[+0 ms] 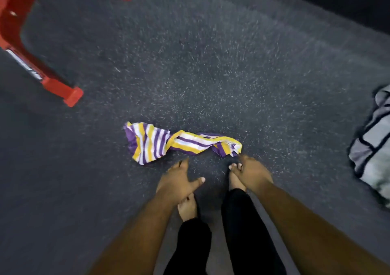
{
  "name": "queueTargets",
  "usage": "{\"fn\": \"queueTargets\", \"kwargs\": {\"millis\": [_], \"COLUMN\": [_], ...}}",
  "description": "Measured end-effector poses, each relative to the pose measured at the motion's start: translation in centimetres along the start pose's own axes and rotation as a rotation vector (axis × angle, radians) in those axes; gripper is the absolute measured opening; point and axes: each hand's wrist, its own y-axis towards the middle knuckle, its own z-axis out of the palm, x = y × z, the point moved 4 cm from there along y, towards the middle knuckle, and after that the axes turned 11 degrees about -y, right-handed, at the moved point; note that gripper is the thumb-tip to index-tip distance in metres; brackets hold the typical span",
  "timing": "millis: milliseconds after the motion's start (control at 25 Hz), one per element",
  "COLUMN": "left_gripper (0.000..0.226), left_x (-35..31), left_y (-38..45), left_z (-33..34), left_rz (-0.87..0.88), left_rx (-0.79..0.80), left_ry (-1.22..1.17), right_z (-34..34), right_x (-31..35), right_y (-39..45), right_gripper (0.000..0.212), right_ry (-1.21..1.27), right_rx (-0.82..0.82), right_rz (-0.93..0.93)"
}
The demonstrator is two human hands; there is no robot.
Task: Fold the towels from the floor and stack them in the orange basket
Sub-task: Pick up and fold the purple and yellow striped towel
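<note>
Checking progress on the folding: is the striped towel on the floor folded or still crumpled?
Still crumpled. The striped towel lies twisted and bunched on the carpet, with no flat layers; the right hand reaches its end.

The towel [181, 142] lying mid-scene is striped purple, yellow and white. The carpet [211, 63] beneath it is dark charcoal grey flecked with pale specks. Far left, a plastic stool [52, 80] is bright red. At the right edge, a cloth [373, 148] is grey, crossed by black lines. Near, the trousers [242, 232] are black.

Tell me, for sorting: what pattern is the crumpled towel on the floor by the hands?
Purple, yellow and white stripes on the towel, clearest in the head view.
</note>
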Motion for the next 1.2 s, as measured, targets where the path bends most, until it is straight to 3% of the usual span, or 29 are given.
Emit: {"fn": "queueTargets", "kwargs": {"millis": [160,320,520,680,880,1040,1200], "left_gripper": [0.101,0.1,0.099,0.1,0.099,0.103,0.1], "left_x": [2.0,3.4,3.4,-0.8,-10.3,-16.0,-18.9], "left_y": [13.3,21.2,22.9,15.9,1.3,-10.1,-22.8], "left_z": [5.5,8.7,8.4,5.3,-0.2,-3.2,-3.1], "left_rz": [-0.015,-0.012,-0.03,-0.029,0.128,0.28,0.454], "left_rx": [0.069,0.117,0.116,0.152,0.135,0.114,0.154], "left_ry": [0.061,0.134,0.189,0.214,0.304,0.38,0.567], "right_z": [6.5,11.1,11.3,6.0,-4.5,-8.4,-7.9], "right_x": [-2.4,-4.4,-5.6,-4.0,-2.2,-1.4,-2.8], "right_y": [13.3,21.2,22.7,14.6,-2.7,-17.9,-35.3], "right_gripper": [0.056,0.056,0.024,0.034,0.036,0.037,0.039], "right_ry": [-0.076,-0.149,-0.201,-0.087,0.065,0.243,0.381], "right_rx": [-0.012,0.044,-0.002,-0.011,-0.03,-0.122,-0.272], "right_rz": [0.083,0.187,0.197,0.134,0.131,0.24,0.398]}}
